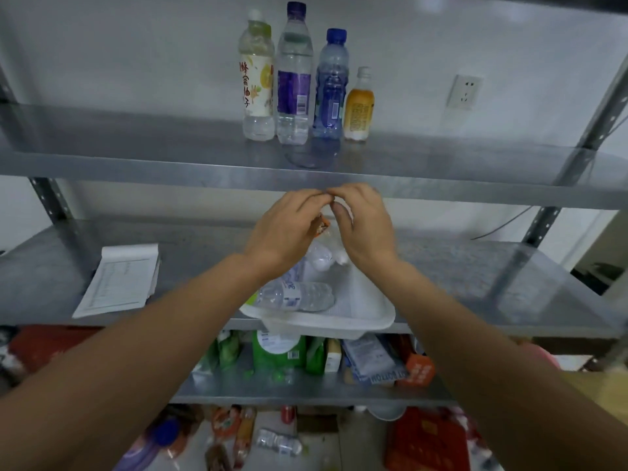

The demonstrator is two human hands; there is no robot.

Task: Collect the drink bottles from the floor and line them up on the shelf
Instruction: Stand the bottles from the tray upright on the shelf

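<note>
At center frame, your left hand (289, 226) curls round an orange-labelled bottle (321, 227) above the white tray (367, 314). Your right hand (365, 226) meets it, but you cannot tell its grip. Upper center, 4 bottles (294, 79) stand in a row on the top shelf (136, 164). 1 clear bottle (295, 295) lies in the tray.

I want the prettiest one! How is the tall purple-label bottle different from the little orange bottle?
The purple-label bottle is tall; the orange bottle is short. The purple-label bottle looks clear with a purple cap; the orange bottle is orange with a pale cap. Both stand upright on the top shelf.
</note>
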